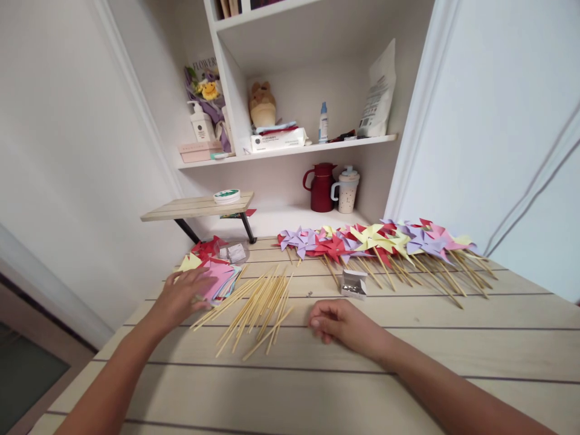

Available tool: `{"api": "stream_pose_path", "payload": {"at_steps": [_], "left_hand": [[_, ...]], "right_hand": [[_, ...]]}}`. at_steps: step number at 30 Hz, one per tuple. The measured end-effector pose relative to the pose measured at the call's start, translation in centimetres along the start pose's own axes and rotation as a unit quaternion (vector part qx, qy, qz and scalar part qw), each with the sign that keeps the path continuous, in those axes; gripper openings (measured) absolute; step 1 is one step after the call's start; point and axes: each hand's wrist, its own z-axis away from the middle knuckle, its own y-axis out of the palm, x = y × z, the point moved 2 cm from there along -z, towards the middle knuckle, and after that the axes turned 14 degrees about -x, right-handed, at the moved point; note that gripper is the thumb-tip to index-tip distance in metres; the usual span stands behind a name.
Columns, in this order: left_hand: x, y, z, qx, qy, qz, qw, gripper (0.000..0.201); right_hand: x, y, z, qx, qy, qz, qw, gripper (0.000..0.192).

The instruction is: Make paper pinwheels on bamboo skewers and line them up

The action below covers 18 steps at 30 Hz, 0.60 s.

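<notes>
Sticks (266,296) lie between, likely for reach: left hand (185,295), grip apart, at ten-o'clock papers (220,278); right hand (341,324), I can't tell.

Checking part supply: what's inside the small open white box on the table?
Small shiny metal pieces show inside the white box. Its floor and anything beneath the top pieces are covered, so no count.
</notes>
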Motion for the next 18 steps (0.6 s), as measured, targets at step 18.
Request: {"api": "stream_pose_path", "payload": {"at_steps": [18], "left_hand": [[-1.3,-0.9,0.7,-0.133,-0.144,0.01,0.981,0.029]], "right_hand": [[-0.2,0.1,-0.2,-0.018,0.017,-0.004,1.0,0.03]]}}
